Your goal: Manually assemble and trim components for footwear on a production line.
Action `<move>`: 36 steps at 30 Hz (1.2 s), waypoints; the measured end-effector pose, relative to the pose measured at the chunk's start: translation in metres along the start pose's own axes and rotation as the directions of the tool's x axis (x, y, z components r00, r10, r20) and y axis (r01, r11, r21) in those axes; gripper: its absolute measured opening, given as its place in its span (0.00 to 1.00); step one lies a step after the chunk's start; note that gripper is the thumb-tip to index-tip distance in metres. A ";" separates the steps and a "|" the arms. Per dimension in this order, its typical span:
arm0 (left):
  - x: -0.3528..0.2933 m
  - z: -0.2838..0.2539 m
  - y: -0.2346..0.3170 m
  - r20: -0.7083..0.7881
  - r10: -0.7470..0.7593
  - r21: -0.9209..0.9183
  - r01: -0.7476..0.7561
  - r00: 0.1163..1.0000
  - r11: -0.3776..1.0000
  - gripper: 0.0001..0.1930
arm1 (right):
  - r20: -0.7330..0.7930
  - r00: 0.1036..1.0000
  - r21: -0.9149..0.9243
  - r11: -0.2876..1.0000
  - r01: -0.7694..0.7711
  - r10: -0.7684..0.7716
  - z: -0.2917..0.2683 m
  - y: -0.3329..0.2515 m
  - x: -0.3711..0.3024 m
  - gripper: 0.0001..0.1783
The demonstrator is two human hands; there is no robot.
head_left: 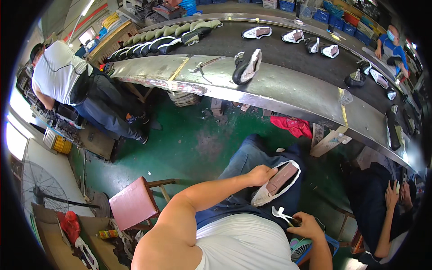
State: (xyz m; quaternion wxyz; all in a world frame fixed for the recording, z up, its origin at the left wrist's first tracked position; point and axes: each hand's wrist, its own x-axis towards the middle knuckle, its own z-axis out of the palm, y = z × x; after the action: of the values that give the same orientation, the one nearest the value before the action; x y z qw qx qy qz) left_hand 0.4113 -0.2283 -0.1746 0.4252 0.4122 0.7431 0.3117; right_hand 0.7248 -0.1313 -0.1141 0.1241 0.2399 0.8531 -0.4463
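A shoe upper on its last (282, 179) lies across my lap with its bottom turned up. It shows a brownish insole and a pale folded margin around it. My left hand (262, 175) grips its edge near the upper left side. Lower right, my right hand (308, 226) is closed round the dark handle of a hammer (282, 214). The hammer's pale metal head points toward the shoe and stands apart from it.
A metal-edged conveyor bench (288, 96) curves ahead, bearing several shoes, a single shoe (247, 66) and another hammer (204, 65). A pink-topped stool (134, 202) stands left. A red cloth (292, 126) lies under the bench. Other people work left, right and far right.
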 end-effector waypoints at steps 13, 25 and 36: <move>-0.014 -0.030 0.003 0.521 -0.063 -0.563 0.397 0.851 0.725 0.34 | 0.041 0.999 0.091 0.996 -0.021 0.017 -0.009 -0.024 0.035 0.18; -0.040 0.008 -0.025 0.286 0.055 -0.240 0.016 0.957 0.971 0.49 | -0.091 0.937 -0.678 0.710 0.190 -0.337 -0.012 -0.052 0.071 0.19; -0.041 0.009 -0.023 0.327 0.125 -0.378 0.008 0.937 0.926 0.52 | 0.171 0.973 -0.062 0.984 0.169 -0.157 -0.006 -0.046 0.073 0.11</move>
State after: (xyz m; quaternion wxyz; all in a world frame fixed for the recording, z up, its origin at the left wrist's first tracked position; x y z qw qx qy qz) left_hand 0.4239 -0.2742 -0.1817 0.6096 0.3944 0.5713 0.3828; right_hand 0.6384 -0.1272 -0.1095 0.1664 0.1263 0.8731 -0.4404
